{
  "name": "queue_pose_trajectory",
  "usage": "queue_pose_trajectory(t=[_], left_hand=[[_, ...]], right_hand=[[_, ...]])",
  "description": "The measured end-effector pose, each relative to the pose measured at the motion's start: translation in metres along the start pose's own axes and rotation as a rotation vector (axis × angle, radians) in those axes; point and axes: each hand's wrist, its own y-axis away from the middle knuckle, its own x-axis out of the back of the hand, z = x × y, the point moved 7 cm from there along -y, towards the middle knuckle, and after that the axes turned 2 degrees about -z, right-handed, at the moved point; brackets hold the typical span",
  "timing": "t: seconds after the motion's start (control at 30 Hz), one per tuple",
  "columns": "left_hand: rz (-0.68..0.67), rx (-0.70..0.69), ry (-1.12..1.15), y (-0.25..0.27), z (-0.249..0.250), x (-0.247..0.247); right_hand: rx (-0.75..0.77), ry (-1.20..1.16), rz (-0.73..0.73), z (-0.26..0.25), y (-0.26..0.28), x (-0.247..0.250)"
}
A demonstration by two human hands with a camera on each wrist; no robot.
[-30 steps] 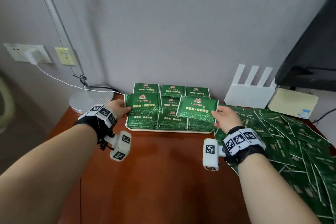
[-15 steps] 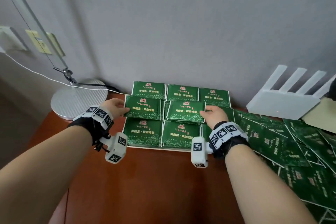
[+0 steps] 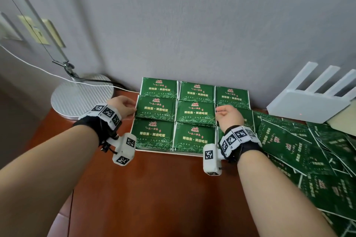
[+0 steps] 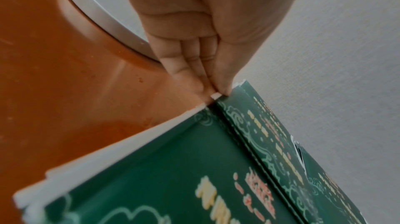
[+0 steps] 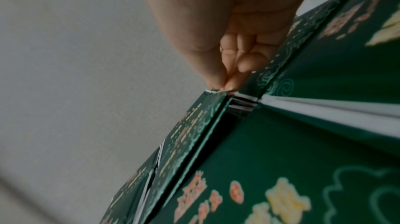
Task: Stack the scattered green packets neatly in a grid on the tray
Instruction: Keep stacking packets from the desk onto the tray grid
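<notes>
A white tray [image 3: 167, 151] by the wall holds a three-by-three grid of stacked green packets. My left hand [image 3: 133, 108] pinches the left edge of the middle-left packet [image 3: 156, 108]; in the left wrist view thumb and fingertips [image 4: 223, 89] meet on that packet's [image 4: 249, 121] corner. My right hand [image 3: 218, 110] pinches the right edge of the middle-centre packet [image 3: 195, 111]; the right wrist view shows thumb and fingers [image 5: 229, 85] closed on the packet's [image 5: 201, 116] corner. Both packets lie flat on their stacks. My right hand hides most of the middle-right stack.
Many loose green packets [image 3: 289, 144] lie overlapping on the brown table [image 3: 154, 188] to the right of the tray. A round lamp base [image 3: 81, 96] with its cable stands at the left, a white router [image 3: 308, 100] at the back right. The grey wall is just behind the tray.
Both hands have lowered their packets from above the tray onto the middle row. The right hand's packet moved left to the centre stack. The head view has tilted down and closer.
</notes>
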Motion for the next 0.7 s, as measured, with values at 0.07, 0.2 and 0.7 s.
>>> queue_pose_trajectory(t=[0.07, 0.2, 0.7], left_hand=[[0.012, -0.004, -0.044, -0.003, -0.002, 0.000], [0.023, -0.008, -0.082, -0.007, -0.007, 0.002], [0.119, -0.050, -0.328, 0.007, 0.004, 0.009]], right_hand=[[0.000, 0.015, 0.001, 0.002, -0.001, -0.001], [0.001, 0.023, -0.008, 0.005, -0.001, -0.002], [0.148, 0.078, -0.052, -0.014, 0.017, 0.028]])
